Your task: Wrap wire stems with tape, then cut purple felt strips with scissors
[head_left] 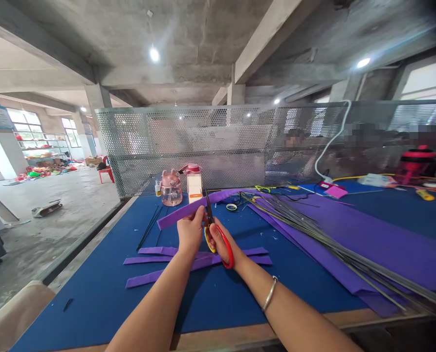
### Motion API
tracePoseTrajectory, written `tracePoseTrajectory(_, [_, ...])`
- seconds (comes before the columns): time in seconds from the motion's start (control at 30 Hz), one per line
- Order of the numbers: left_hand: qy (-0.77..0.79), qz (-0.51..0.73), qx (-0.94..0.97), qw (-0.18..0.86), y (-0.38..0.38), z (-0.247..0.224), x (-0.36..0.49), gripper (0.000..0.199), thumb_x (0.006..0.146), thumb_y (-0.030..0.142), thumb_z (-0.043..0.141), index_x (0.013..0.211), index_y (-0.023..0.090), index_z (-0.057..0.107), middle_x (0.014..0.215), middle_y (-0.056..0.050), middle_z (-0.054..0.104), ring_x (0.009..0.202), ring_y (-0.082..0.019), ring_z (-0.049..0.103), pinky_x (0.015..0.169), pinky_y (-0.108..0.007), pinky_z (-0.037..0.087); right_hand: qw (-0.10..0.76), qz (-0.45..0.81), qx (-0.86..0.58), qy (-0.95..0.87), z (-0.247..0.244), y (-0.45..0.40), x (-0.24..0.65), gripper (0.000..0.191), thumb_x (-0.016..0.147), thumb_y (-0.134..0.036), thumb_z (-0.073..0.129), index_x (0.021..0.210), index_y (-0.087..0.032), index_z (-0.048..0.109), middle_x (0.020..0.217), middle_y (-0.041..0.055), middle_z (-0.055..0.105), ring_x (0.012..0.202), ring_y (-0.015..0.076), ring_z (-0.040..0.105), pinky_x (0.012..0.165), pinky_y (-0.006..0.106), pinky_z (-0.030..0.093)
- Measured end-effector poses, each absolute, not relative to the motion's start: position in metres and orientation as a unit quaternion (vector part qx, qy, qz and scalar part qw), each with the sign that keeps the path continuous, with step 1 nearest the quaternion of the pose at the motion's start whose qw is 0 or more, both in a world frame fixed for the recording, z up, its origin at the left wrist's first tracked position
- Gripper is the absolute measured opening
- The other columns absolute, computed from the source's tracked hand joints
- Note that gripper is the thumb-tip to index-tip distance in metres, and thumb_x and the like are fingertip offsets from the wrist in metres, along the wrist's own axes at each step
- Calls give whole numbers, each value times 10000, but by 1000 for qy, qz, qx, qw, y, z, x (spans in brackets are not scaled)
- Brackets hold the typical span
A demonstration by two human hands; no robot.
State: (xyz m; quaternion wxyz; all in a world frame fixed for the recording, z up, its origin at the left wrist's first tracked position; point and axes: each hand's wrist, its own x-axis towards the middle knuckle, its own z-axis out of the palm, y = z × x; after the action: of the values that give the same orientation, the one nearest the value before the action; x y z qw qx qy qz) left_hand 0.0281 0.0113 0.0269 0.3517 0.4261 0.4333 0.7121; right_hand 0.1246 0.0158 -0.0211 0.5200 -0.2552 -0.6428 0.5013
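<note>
My left hand (190, 230) pinches a long purple strip (179, 212), which slants up to the right above the table. In my right hand (220, 239) is a pair of scissors (228, 249) with red and yellow handles. Their dark blades point upward and meet the strip just right of my left fingers; whether they are closed on it I cannot tell. Beneath my wrists, several cut purple strips (144, 260) lie across the blue tabletop (104, 293), partly hidden by my forearms.
A large purple sheet (372, 239) covers the right side, with a bundle of thin rods (328, 239) on it. Dark thin sticks (150, 227) lie left. A pink bottle (171, 188) and a tape roll (231, 207) stand farther back, before a perforated metal screen (181, 137).
</note>
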Motion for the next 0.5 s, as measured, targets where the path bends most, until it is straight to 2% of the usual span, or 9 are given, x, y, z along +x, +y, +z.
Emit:
tracePoseTrajectory(0.23, [431,712,416,368,11,27,28,291,677,414,662,667,124,672,598,-37,649,563,-140,591,489,-222,423,513,513,-273,-632,-18,14,124,459,823,-650,425,943,-210,471,571,-78,310,421,72,275,371,181,236])
tracePoseTrajectory(0.5, [440,712,407,366,14,27,27,301,683,408,658,723,111,680,626,-51,661,595,-151,610,476,-218,414,513,467,-297,-656,-16,14,125,454,838,-634,422,910,-192,491,530,-73,336,407,70,279,354,180,249])
